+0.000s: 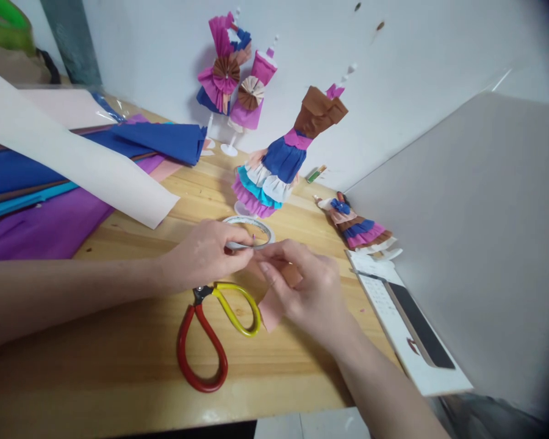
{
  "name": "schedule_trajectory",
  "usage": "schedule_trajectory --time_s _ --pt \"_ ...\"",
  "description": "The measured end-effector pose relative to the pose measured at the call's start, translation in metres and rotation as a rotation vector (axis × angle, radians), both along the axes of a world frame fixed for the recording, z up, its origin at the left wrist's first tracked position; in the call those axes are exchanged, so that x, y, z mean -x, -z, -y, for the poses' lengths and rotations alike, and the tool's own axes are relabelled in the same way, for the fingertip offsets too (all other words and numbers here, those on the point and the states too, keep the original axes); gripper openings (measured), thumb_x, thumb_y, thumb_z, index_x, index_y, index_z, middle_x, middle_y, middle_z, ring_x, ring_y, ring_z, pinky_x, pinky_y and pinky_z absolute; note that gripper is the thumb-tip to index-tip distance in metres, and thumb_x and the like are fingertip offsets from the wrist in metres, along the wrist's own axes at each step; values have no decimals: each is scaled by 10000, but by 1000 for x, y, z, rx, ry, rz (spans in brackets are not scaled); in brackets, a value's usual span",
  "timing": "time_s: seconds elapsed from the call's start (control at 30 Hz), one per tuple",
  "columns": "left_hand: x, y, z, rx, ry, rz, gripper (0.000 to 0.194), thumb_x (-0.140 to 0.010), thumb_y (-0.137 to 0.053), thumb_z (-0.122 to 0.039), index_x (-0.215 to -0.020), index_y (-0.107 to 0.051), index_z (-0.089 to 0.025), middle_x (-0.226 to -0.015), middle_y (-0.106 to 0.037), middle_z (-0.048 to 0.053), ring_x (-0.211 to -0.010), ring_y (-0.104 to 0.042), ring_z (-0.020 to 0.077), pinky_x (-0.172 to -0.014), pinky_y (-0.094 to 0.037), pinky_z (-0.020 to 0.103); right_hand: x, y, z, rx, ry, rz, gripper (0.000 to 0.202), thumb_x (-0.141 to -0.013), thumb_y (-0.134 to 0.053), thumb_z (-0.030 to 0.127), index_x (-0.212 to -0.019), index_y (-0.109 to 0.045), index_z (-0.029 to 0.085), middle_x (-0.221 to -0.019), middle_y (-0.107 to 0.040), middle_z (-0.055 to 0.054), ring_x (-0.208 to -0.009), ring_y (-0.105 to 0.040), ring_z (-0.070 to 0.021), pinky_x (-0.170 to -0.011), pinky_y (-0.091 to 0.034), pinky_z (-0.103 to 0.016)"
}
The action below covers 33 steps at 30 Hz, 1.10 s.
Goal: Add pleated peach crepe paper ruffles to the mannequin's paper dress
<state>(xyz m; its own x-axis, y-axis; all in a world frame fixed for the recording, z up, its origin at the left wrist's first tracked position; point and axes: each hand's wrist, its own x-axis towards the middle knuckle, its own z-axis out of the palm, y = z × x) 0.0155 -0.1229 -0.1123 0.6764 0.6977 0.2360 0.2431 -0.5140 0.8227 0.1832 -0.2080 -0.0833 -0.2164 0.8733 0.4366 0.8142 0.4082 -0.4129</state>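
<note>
One bent, pale peach paper [271, 310] beside the scissors [205, 293], pinched by the right hand [307, 288]; left hand's [204, 253] hold unclear.

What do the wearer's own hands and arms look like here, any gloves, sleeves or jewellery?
The left hand and right hand are both ungloved. The left forearm and right forearm are bare as far as they show, with no sleeves, watch or bracelet. No ring is visible.
</note>
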Motion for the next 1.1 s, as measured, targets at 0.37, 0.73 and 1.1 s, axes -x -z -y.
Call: schedule_trajectory --time_s 0.37,0.73,1.1 --pt "0 -4 -4 50 -139 -82 222 -821 -589 -326 -792 -760 -188 -616 -614 -36 -594 -471 92 -594 -311 231 -8 1 -10 156 138 -130 145 -858 -618 291 -774 -586 178 -637 -616 7 -536 -532 -105 -512 -409 -227" --pt "0 -5 0 -13 -114 -111 253 -841 -562 -299 -688 -720 -173 -549 -426 -51 -559 -349 79 -562 -231 258 -3 4 -11 225 51 -287 168 -825 -595 261 -682 -556 182 -580 -524 27 -499 -408 -81 -481 -350 -212" --pt "-2 -2 4 -12 -100 -59 255 -843 -523 -263 -650 -652 -157 -552 -447 -47 -565 -351 78 -551 -230 247 -3 13 -13 252 2 -370 116 -829 -602 237 -752 -648 164 -694 -671 -23 -588 -569 -113 -533 -439 -218"
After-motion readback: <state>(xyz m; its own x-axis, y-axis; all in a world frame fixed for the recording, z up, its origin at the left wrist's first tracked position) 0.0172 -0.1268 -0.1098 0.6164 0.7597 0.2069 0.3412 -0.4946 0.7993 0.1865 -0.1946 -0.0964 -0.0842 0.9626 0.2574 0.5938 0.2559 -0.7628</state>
